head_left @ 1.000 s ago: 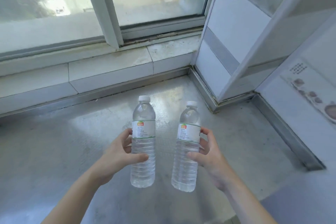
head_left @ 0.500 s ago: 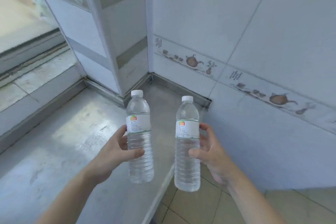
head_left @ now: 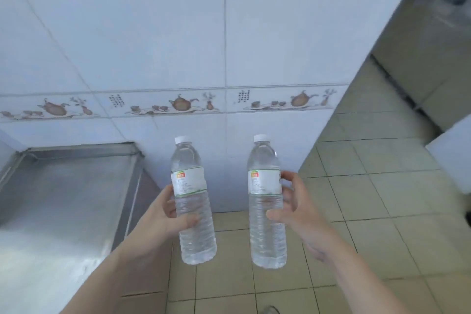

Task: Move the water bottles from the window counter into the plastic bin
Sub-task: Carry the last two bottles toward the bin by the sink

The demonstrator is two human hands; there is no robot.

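Fingers (head_left: 190, 222) of the left hand (head_left: 163, 214) are wrapping around the middle of one water bottle (head_left: 192, 201), just below its paper label, with the thumb crossing the front of the ribbed plastic. The right hand (head_left: 297, 209) is gripping a second water bottle (head_left: 266, 204) the same way, fingertips curling around the label's edge and the thumb pressing the ribs beneath it. Both bottles are standing upright in the air at the lower centre of the frame, side by side but not touching, white caps on top.

At the lower left of the frame, a steel tabletop (head_left: 63, 199) is ending in a raised rim against a white tiled wall (head_left: 178, 33), which is carrying a painted border of teapots (head_left: 182, 104) across the middle of the frame. Beige floor tiles (head_left: 369, 211) are filling the lower right. No plastic bin is showing anywhere in view, so the carry appears to be only partway along.

Each bottle is looking full of clear water, so it is likely fairly heavy for its size. The thin walls would probably dent under a hard squeeze, and the smooth label could be slippery. The ribbed section below the label seems the surest place to hold, as both hands are doing. Lowering each one base first into the bin should suit them.
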